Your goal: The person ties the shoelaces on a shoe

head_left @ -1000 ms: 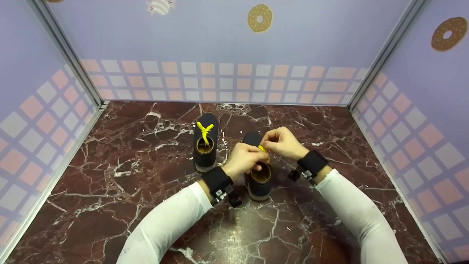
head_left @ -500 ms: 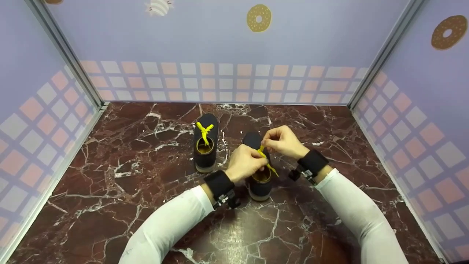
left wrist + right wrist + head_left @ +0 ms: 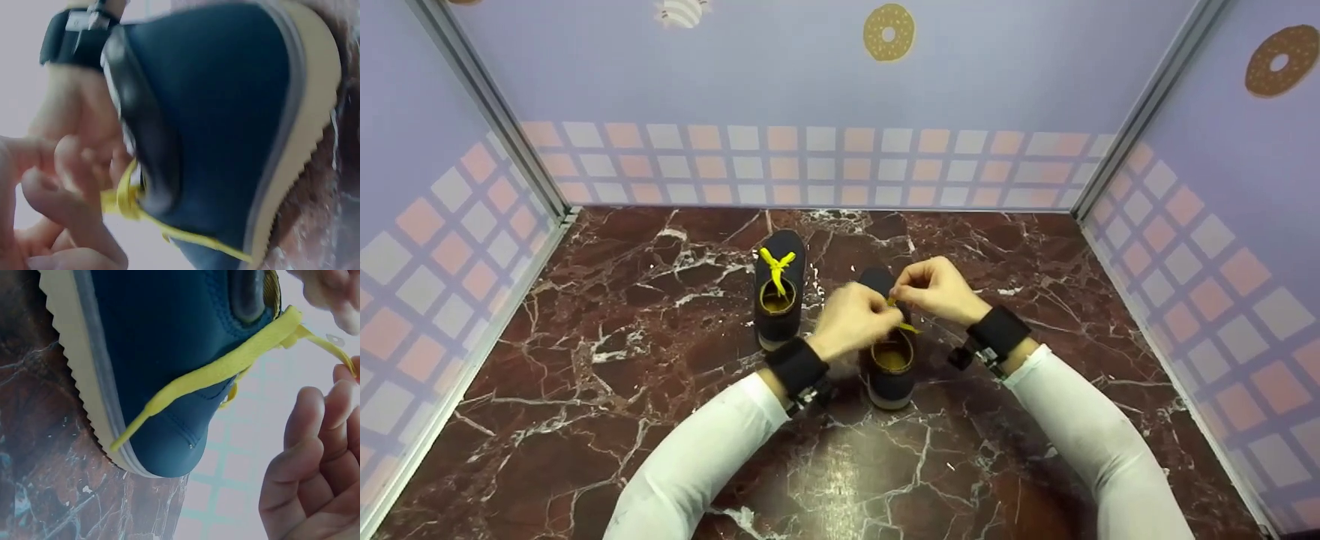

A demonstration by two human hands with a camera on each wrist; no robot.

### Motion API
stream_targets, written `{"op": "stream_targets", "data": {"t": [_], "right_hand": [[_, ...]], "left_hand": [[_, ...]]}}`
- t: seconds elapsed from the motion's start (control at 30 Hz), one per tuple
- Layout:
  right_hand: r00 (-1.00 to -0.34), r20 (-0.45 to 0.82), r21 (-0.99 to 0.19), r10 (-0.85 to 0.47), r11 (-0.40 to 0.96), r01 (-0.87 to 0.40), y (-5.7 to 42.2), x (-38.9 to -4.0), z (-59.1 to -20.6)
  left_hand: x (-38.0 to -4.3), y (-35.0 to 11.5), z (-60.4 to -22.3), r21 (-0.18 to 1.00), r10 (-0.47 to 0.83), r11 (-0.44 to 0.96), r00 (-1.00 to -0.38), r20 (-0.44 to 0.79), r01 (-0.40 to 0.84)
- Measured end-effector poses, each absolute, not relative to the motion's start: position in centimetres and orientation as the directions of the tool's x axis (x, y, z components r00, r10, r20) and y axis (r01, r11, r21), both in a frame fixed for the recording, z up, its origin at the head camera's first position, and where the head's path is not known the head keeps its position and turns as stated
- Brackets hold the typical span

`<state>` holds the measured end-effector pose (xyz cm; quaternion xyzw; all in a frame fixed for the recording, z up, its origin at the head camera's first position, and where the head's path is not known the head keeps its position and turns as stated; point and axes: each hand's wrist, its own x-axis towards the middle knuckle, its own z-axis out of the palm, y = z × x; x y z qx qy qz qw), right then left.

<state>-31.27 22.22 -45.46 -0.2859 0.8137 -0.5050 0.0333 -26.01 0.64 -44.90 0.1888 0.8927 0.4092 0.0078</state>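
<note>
A dark shoe (image 3: 891,390) with a pale sole stands toe-away, partly covered by my hands. Its yellow shoelace (image 3: 219,368) is looped into a knot, and one end trails down the side. My right hand (image 3: 941,291) pinches another stretch of this lace at its fingertips, right of the tongue. Over the shoe opening's front, my left hand (image 3: 855,319) has loosely bent fingers (image 3: 73,216); no lace shows between them in the left wrist view. A matching dark shoe (image 3: 780,324) with a tied yellow bow (image 3: 777,262) stands to the left.
Both shoes stand on a dark red marbled surface (image 3: 660,360). Lilac panels with checks and doughnut pictures, such as the back panel (image 3: 780,82), enclose it at the back and sides. Black wrist straps (image 3: 796,367) carry small cameras.
My left fingers have come off the lace and moved slightly up and left; a lace end now hangs to the right. The right hand keeps its pinch, almost in place.
</note>
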Motion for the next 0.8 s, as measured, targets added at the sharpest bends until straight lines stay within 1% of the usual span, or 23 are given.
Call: {"op": "stream_targets", "data": {"t": [0.1,0.17,0.33,0.5,0.57,0.67,0.8], "right_hand": [[-0.827,0.237,-0.839,-0.510,0.321,-0.439,22.3,-31.3,-45.5],[-0.824,0.238,-0.842,-0.514,0.314,-0.439,22.3,-31.2,-45.5],[-0.820,0.252,-0.849,-0.514,0.290,-0.442,22.1,-31.0,-45.5],[-0.819,0.244,-0.854,-0.519,0.286,-0.435,22.0,-30.8,-45.6],[-0.832,0.224,-0.858,-0.508,0.303,-0.416,22.2,-30.8,-45.7],[-0.850,0.172,-0.848,-0.498,0.364,-0.385,22.5,-30.9,-46.0],[-0.834,0.074,-0.821,-0.547,0.442,-0.363,22.7,-31.1,-46.3]], "left_hand": [[-26.6,-0.2,-45.2,0.760,0.245,0.573,-0.949,0.198,0.306],[-26.9,-0.4,-45.4,0.763,0.222,0.561,-0.946,0.234,0.320],[-27.3,-0.3,-46.1,0.743,0.262,0.542,-0.919,0.294,0.392],[-27.3,-0.4,-46.6,0.744,0.261,0.526,-0.911,0.319,0.411],[-27.4,-0.5,-46.7,0.754,0.265,0.513,-0.911,0.315,0.410],[-27.4,-0.7,-46.7,0.775,0.276,0.487,-0.912,0.302,0.404],[-27.4,-0.8,-46.8,0.794,0.288,0.455,-0.910,0.297,0.403]]}}
